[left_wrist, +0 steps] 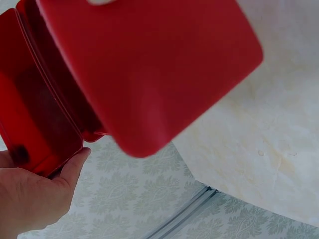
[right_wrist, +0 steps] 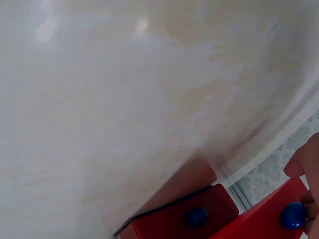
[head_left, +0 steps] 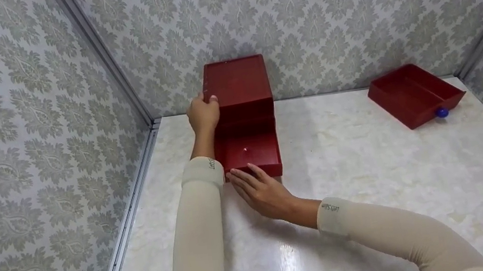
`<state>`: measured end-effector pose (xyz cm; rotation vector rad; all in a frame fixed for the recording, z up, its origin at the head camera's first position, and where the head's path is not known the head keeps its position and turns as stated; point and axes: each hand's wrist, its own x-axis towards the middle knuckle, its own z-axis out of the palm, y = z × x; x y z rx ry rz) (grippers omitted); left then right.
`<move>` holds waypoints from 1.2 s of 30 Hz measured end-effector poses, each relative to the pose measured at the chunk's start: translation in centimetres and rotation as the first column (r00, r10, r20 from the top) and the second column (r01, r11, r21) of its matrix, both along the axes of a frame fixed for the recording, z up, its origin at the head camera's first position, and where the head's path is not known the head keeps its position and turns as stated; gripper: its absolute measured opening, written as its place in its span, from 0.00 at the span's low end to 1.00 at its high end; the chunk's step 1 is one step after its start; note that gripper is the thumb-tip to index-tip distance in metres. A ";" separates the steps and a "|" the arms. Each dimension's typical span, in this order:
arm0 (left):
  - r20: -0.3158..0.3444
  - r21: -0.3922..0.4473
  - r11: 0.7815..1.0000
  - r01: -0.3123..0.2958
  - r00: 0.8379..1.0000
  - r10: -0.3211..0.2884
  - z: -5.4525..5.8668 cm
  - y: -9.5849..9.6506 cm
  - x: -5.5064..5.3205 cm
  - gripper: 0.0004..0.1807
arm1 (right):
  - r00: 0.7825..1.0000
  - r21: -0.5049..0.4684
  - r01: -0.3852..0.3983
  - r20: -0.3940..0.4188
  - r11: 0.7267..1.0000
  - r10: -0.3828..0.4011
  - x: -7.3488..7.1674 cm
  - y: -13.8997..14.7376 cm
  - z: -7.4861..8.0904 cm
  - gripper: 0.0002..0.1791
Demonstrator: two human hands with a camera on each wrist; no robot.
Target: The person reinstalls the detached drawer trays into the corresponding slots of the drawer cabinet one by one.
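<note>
A red drawer cabinet [head_left: 237, 80] stands against the back wall. One drawer [head_left: 248, 151] is pulled out of its front. My left hand [head_left: 203, 115] grips the cabinet's upper left edge, thumb on top; the left wrist view shows this hand [left_wrist: 40, 194] at a corner of the red body. My right hand [head_left: 264, 192] touches the drawer's front with fairly straight fingers, partly beside its blue knob [right_wrist: 294, 215]. Below, a lower drawer front with another blue knob [right_wrist: 197, 217] sits in the cabinet. The drawer's red side [left_wrist: 154, 74] fills much of the left wrist view.
A separate red drawer [head_left: 407, 96] with a blue knob [head_left: 442, 112] lies at the back right of the glossy marbled table [head_left: 346, 164]. Patterned wallpaper [head_left: 311, 30] covers the back and side walls. A metal frame rail [head_left: 134, 181] runs along the table's left edge.
</note>
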<state>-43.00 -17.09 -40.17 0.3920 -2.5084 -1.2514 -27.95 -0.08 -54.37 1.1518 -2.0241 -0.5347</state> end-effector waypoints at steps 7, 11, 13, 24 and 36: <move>0.042 0.043 0.999 -0.008 0.999 0.006 0.0 -0.1 0.0 0.32 | 0.997 0.027 0.064 0.037 0.998 -0.065 -0.3 0.0 0.2 0.32; 0.032 0.039 0.999 -0.005 0.999 0.004 0.0 0.0 0.0 0.31 | 0.996 0.023 0.075 0.043 0.997 -0.075 -0.8 -0.1 0.4 0.33; 0.026 0.036 0.999 -0.005 1.000 0.004 0.0 0.0 0.0 0.31 | 0.995 0.015 0.087 0.052 0.996 -0.088 -1.2 0.0 0.4 0.32; 0.009 0.001 1.000 -0.005 1.000 0.005 0.0 0.0 0.0 0.31 | 0.987 0.001 0.111 0.120 0.994 -0.111 -2.4 0.9 0.4 0.36; -0.016 -0.024 1.000 -0.001 1.000 0.000 0.1 0.1 0.2 0.27 | 0.972 -0.022 0.070 0.227 0.997 -0.064 -3.3 1.1 0.8 0.36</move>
